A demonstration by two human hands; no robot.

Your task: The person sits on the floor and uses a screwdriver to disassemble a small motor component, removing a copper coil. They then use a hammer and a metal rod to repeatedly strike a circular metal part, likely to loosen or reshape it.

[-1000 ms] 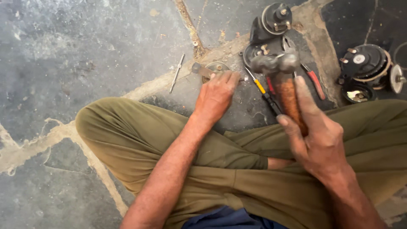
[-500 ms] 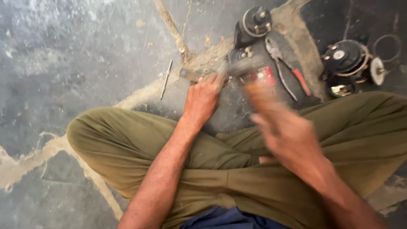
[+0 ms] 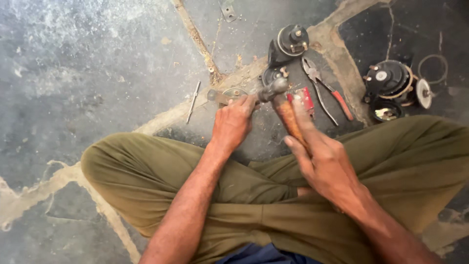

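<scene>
Posture: person sits cross-legged on stone floor (image 3: 88,63), olive trousers (image 3: 146,171), seen from above.
R hand (image 3: 325,164): fingers wrapped tight round wooden handle of hammer (image 3: 281,100), forefinger laid along the shaft; metal head points far-left, sits just right of L hand's fingertips.
L hand (image 3: 232,122): palm down on floor, fingers pinched together on small metal part (image 3: 229,94); exact grip hidden by the fingers, part only partly visible.
Metal part pos.: on floor centre, just far of L hand, close beside hammer head; touching or not, can't tell.
Thin rod (image 3: 193,101): lies on floor left of L hand, apart from it.
Pliers (image 3: 325,88): red grips, on floor right of hammer, jaws pointing far.
Red item (image 3: 307,99): small, flat, betw. hammer handle and pliers.
Black round unit (image 3: 289,43): far of hammer head, on floor.
Black round units, right (image 3: 391,80): far right, w/ wire ring (image 3: 432,68) beside.
</scene>
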